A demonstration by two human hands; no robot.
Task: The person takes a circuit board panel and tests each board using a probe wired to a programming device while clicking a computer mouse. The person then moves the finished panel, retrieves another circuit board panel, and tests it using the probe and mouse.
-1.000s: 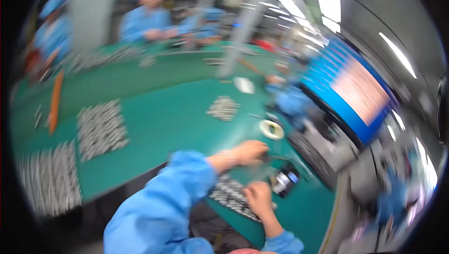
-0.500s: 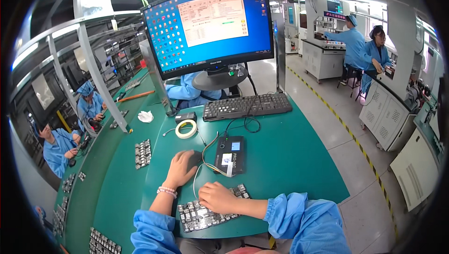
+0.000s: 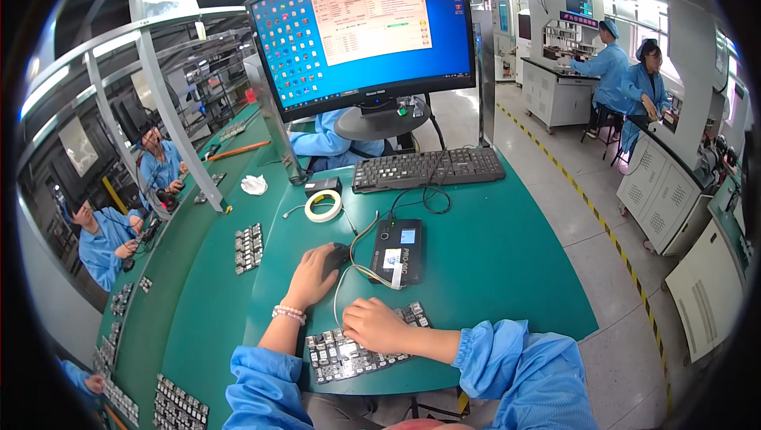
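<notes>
My left hand (image 3: 311,278) rests curved over a black computer mouse (image 3: 338,257) on the green table. Above a panel of small circuit boards (image 3: 337,359) at the near edge, my right hand (image 3: 372,325) has its fingers bent and pressed together. A thin pale cable (image 3: 337,294) runs into those fingers; its end is hidden under them. The cable comes from a black box with a small lit screen (image 3: 399,252), which lies just beyond my hands.
A keyboard (image 3: 428,170) and a lit monitor (image 3: 369,34) stand at the back. A roll of pale tape (image 3: 323,206) and a crumpled white tissue (image 3: 254,185) lie left of them. More board panels (image 3: 249,248) are at the left. Co-workers sit along the left bench and work at the right.
The whole view has shifted slightly. Both my hands keep their places on the mouse and over the panel. At the lower left, a co-worker's hand now shows.
</notes>
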